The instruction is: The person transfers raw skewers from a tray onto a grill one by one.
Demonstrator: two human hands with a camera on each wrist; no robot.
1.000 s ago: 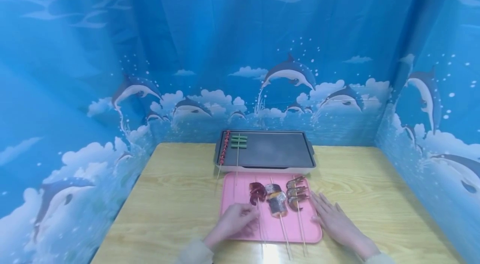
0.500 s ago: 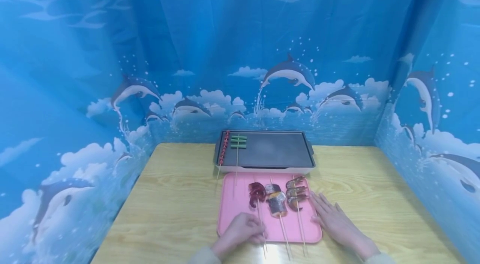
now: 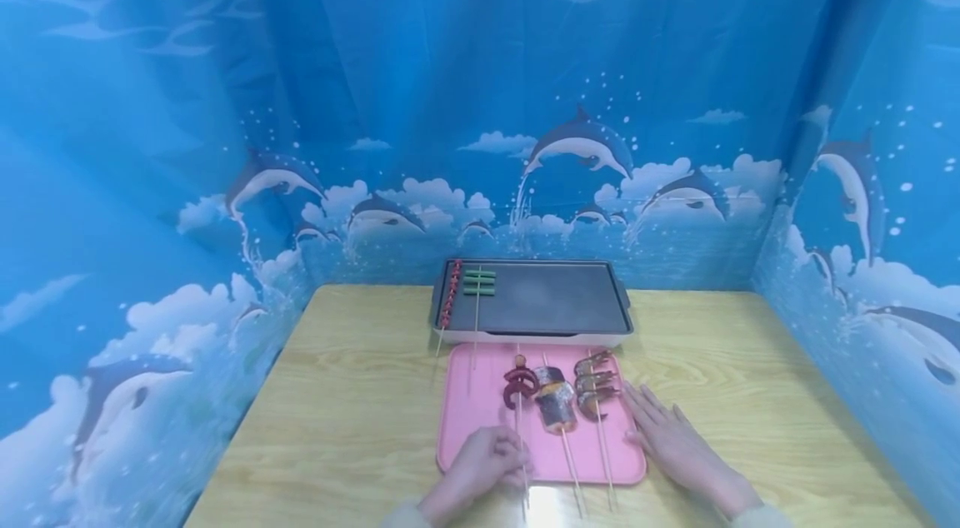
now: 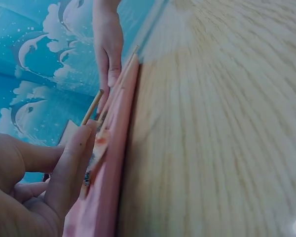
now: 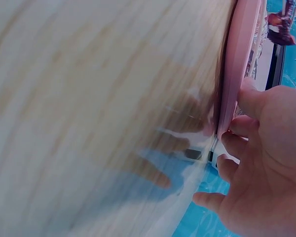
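My left hand [image 3: 486, 456] pinches the lower end of a wooden skewer [image 4: 92, 107] between thumb and fingers. Threaded on that skewer is a dark red, curled piece like an octopus tentacle [image 3: 521, 386], over the pink tray [image 3: 459, 420]; the right wrist view shows this dark red piece [image 5: 283, 28] raised above the tray rim. Beside it on the tray lie a fish-chunk skewer [image 3: 556, 405] and a shrimp skewer [image 3: 592, 385]. My right hand [image 3: 671, 438] has its fingers extended, touching the tray's right edge.
Behind the tray stands a dark griddle [image 3: 555, 295] with a pale base. A skewer of small red pieces [image 3: 450, 293] and one of green pieces [image 3: 479, 283] lie on its left side, sticks overhanging the front. A dolphin-print curtain [image 3: 480, 95] encloses the wooden table [image 3: 337, 378].
My left hand has moved right and slightly down onto the tentacle skewer. The dark red piece has turned and shifted a little right. The right hand stays at the tray edge.
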